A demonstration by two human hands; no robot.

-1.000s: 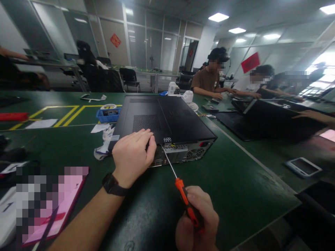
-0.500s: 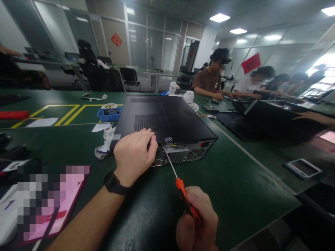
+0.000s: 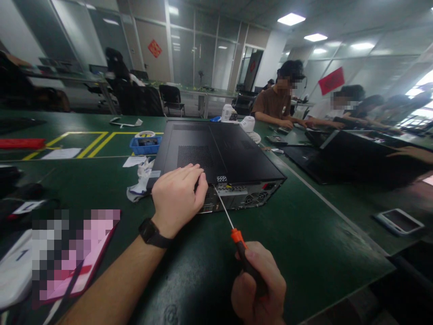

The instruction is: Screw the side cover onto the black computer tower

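Observation:
A black desktop computer case point(image 3: 237, 155) lies flat on the green table, its rear panel with the fan grille facing me. My left hand point(image 3: 179, 189) rests on the case's near left edge, palm down, fingers laid over the top cover near the perforated vent. In my right hand point(image 3: 260, 280) is a screwdriver point(image 3: 239, 237) with an orange and dark handle, gripped between thumb and curled fingers. Its long thin shaft slants up to the rear edge of the case, just right of my left hand. What the tip touches is too small to make out.
Left of the case are a blue bin point(image 3: 145, 145) and crumpled white wrapping point(image 3: 140, 180). A pink folder point(image 3: 91, 253) lies near my left forearm. At right sit a phone point(image 3: 401, 221) and another black case point(image 3: 365, 153) with a person's hand on it. Co-workers sit beyond.
The screwdriver handle has turned in my right hand; its dark side now faces up where more orange showed. The view has shifted slightly. My left hand stays on the case.

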